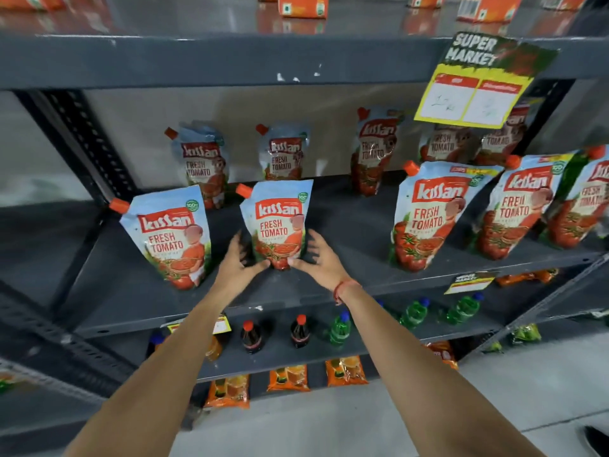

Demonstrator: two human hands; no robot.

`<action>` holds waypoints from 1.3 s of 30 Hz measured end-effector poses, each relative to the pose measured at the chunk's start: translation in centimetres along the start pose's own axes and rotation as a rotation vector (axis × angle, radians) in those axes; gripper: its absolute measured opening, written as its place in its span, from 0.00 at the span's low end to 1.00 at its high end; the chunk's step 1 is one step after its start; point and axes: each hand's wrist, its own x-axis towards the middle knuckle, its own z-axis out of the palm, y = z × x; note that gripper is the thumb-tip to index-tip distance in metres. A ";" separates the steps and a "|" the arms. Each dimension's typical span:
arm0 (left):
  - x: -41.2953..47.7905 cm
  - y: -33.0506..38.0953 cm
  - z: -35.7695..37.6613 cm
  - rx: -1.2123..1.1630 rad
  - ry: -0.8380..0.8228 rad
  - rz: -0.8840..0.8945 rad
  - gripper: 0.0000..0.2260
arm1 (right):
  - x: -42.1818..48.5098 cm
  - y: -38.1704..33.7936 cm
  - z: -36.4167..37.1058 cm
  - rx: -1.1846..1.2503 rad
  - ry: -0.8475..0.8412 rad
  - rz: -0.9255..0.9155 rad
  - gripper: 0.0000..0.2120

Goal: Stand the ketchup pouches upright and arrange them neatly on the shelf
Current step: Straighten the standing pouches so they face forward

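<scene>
Several Kissan tomato ketchup pouches stand upright on the grey metal shelf (349,222) in a front row and a back row. The front middle pouch (278,222) stands between my hands. My left hand (239,258) is at its lower left and my right hand (318,258) at its lower right. Both have fingers spread, with the thumbs touching the pouch's base. Another front pouch (168,235) stands to the left. Three more front pouches (425,212) stand to the right. Back-row pouches (204,163) lean near the rear wall.
A yellow "Super Market" price sign (478,80) hangs from the upper shelf edge and hides part of the back right pouches. Cola bottles (250,336) and green bottles (412,313) stand on the shelf below. Orange packets (288,377) lie lower still.
</scene>
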 end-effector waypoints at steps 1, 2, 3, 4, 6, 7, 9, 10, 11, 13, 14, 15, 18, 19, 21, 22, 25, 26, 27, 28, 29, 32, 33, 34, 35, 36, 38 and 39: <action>0.4 0.0 0.0 -0.007 -0.038 -0.005 0.41 | 0.4 -0.1 0.1 -0.013 -0.024 -0.009 0.35; 0.6 0.1 0.2 0.006 -0.054 -0.001 0.38 | 0.6 -0.1 0.2 -0.037 -0.039 -0.020 0.32; 0.6 0.2 0.4 0.035 -0.052 0.008 0.33 | 0.8 0.0 0.1 -0.057 -0.042 -0.028 0.30; 0.4 0.3 0.7 0.064 -0.037 0.024 0.29 | 0.9 0.3 0.1 -0.065 -0.033 -0.028 0.28; -0.6 0.4 1.4 0.084 -0.017 0.064 0.25 | 0.8 1.0 -0.3 -0.074 -0.001 -0.015 0.27; -1.2 0.5 1.8 0.083 -0.013 0.086 0.24 | 0.5 1.5 -0.6 -0.077 0.010 -0.010 0.26; -2.4 0.8 2.4 0.092 -0.009 0.117 0.24 | -0.2 2.3 -1.0 -0.072 0.016 -0.005 0.25; -2.9 0.7 2.7 0.098 -0.003 0.127 0.24 | -0.7 2.7 -1.2 -0.068 0.014 -0.002 0.25; -3.2 0.6 2.9 0.099 -0.001 0.139 0.24 | -1.1 2.9 -1.4 -0.063 0.013 -0.002 0.25; -3.6 0.5 3.2 0.102 -0.003 0.153 0.24 | -1.6 3.2 -1.6 -0.054 0.008 -0.005 0.24; -3.6 0.4 3.2 0.108 -0.002 0.157 0.24 | -1.8 3.2 -1.7 -0.054 0.007 -0.009 0.23; -3.7 0.4 3.2 0.109 -0.001 0.153 0.24 | -1.8 3.2 -1.7 -0.055 0.008 -0.013 0.23; -3.7 0.6 3.1 0.114 -0.010 0.149 0.24 | -1.9 3.0 -1.6 -0.079 0.013 -0.022 0.23; -3.7 0.6 3.1 0.123 -0.015 0.153 0.24 | -1.9 3.0 -1.7 -0.083 0.014 -0.021 0.23; -4.0 0.8 3.2 0.151 -0.019 0.159 0.25 | -2.2 2.9 -1.6 -0.077 0.020 -0.016 0.24; -4.3 0.9 3.3 0.164 -0.011 0.161 0.26 | -2.4 2.9 -1.5 -0.064 0.038 -0.012 0.25; -5.6 1.3 2.6 0.122 0.086 0.169 0.27 | -3.9 2.7 -0.7 0.069 0.235 -0.014 0.23; -6.2 1.3 1.9 0.078 0.149 0.171 0.25 | -4.7 2.6 -0.1 0.113 0.342 -0.033 0.18; -6.9 1.1 1.1 0.031 0.218 0.173 0.22 | -5.6 2.5 0.7 0.134 0.446 -0.064 0.13; -7.7 0.8 -0.1 -0.009 0.299 0.185 0.18 | -6.3 2.2 1.7 0.126 0.530 -0.105 0.09; -8.4 0.3 -1.4 -0.037 0.387 0.199 0.14 | -7.0 2.0 2.7 0.099 0.585 -0.149 0.09; -9.9 -1.0 -5.9 -0.091 0.639 0.196 0.09 | -7.5 0.8 6.6 0.021 0.496 -0.241 0.06; -9.8 -1.6 -7.5 -0.091 0.680 0.169 0.10 | -7.1 0.2 7.9 -0.019 0.400 -0.245 0.04; -9.4 -2.2 -8.9 -0.094 0.676 0.123 0.14 | -6.4 -0.4 9.2 -0.062 0.302 -0.241 0.07; -8.8 -2.9 -10.2 -0.100 0.629 0.066 0.19 | -5.5 -0.9 10.4 -0.088 0.205 -0.229 0.14; -8.1 -3.5 -11.4 -0.088 0.551 0.013 0.25 | -4.5 -1.6 11.4 -0.103 0.122 -0.200 0.21; -6.7 -4.1 -13.0 -0.009 0.377 -0.078 0.35 | -2.4 -3.0 12.9 -0.088 -0.009 -0.109 0.34; -6.2 -4.3 -13.5 0.021 0.310 -0.107 0.37 | -1.4 -3.5 13.5 -0.076 -0.063 -0.069 0.38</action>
